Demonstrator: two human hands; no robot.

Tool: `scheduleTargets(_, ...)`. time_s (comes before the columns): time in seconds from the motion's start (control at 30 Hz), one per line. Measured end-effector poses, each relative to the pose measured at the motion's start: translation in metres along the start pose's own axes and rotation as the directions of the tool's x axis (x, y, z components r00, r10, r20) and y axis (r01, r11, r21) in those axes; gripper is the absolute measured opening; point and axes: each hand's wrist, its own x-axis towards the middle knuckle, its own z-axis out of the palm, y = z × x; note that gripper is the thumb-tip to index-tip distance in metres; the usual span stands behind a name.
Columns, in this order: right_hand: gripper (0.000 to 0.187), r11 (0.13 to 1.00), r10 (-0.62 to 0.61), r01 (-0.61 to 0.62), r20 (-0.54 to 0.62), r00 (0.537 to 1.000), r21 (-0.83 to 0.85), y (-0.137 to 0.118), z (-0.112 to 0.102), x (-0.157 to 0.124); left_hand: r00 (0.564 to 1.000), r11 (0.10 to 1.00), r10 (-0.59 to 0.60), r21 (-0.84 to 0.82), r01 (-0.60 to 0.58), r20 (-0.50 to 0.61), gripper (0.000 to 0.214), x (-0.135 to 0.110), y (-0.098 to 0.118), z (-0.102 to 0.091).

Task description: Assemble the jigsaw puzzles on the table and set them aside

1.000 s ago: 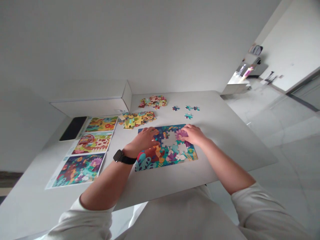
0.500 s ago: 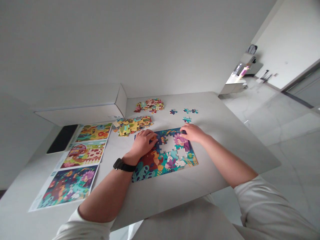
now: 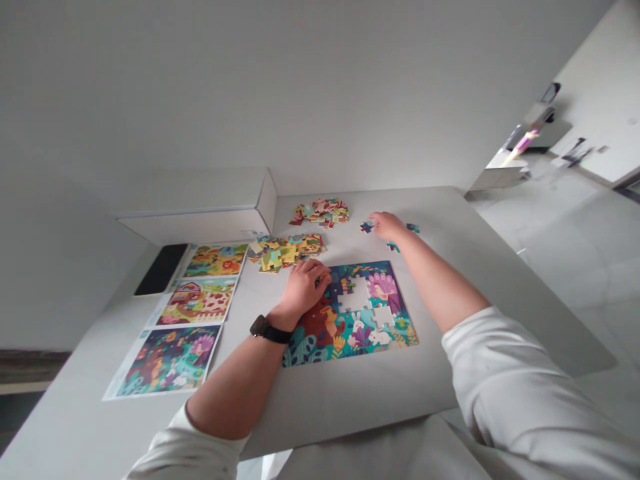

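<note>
A jigsaw puzzle [image 3: 377, 340] lies partly put together on the table, with rabbits, a fox and a purple peacock on it. Two gaps show bare table in its centre and right part. My left hand [image 3: 306, 287] rests over its upper left edge, fingers loosely bent and thumb apart. Beyond the puzzle, my right hand [image 3: 389, 227] is at a dark blue puzzle piece [image 3: 367, 227]. Its fingers bend down beside that piece, and their grip is hidden. Teal loose pieces [image 3: 413, 228] lie close to this hand, one of them [image 3: 393, 247] below the wrist.
A pile of yellow pieces [image 3: 285, 253] and a pile of pink and red pieces [image 3: 323, 211] lie farther back. Printed picture sheets [image 3: 165, 363] and a black phone-like slab [image 3: 161, 270] are on the left. A white box [image 3: 210, 227] stands against the wall.
My right hand has left the puzzle's upper right corner and reached away to the loose pieces. My left hand stays on the puzzle's upper left. The view has turned slightly left.
</note>
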Motion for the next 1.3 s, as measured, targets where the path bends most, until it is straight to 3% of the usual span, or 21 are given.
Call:
scheduleTargets(0.23,0.040,0.998,-0.063,0.062,0.137,0.989,0.015,0.020,0.004,0.034,0.999,0.999,-0.032,-0.035,0.032,0.014,0.024,0.000,0.002,0.003)
scheduleTargets(0.37,0.032,0.995,-0.033,0.027,0.065,0.997,0.092,0.025,0.005,0.027,0.999,0.999,-0.044,-0.032,0.045,0.006,0.024,0.002,0.003,0.003)
scheduleTargets(0.47,0.017,0.948,-0.017,0.020,-0.013,1.000,0.318,0.023,0.006,0.003,0.999,0.999,-0.041,-0.022,0.041,0.001,0.023,0.003,0.004,0.005)
scheduleTargets(0.63,0.028,0.661,0.009,0.017,-0.030,1.000,0.750,0.015,0.002,-0.062,1.000,1.000,-0.001,0.011,0.001,0.004,0.025,0.004,0.007,0.007)
scheduleTargets(0.8,0.048,0.408,0.012,0.029,-0.038,0.999,0.913,-0.006,0.001,-0.125,0.999,1.000,0.022,-0.017,-0.023,-0.030,0.025,0.006,0.009,0.001)
scheduleTargets(0.93,0.048,0.227,0.034,-0.011,0.003,0.999,0.974,-0.035,0.011,-0.156,0.993,0.982,-0.015,-0.189,-0.008,-0.118,0.021,0.005,0.021,-0.008)
scheduleTargets(1.07,0.044,0.172,0.049,-0.049,0.041,0.998,0.984,-0.058,0.024,-0.173,0.979,0.862,-0.178,-0.496,0.106,-0.100,0.025,0.007,0.040,-0.016)
scheduleTargets(1.3,0.042,0.285,-0.050,-0.098,0.117,0.992,0.953,-0.075,0.039,-0.186,0.968,0.577,-0.243,-0.794,0.192,0.057,0.035,0.005,0.053,0.002)
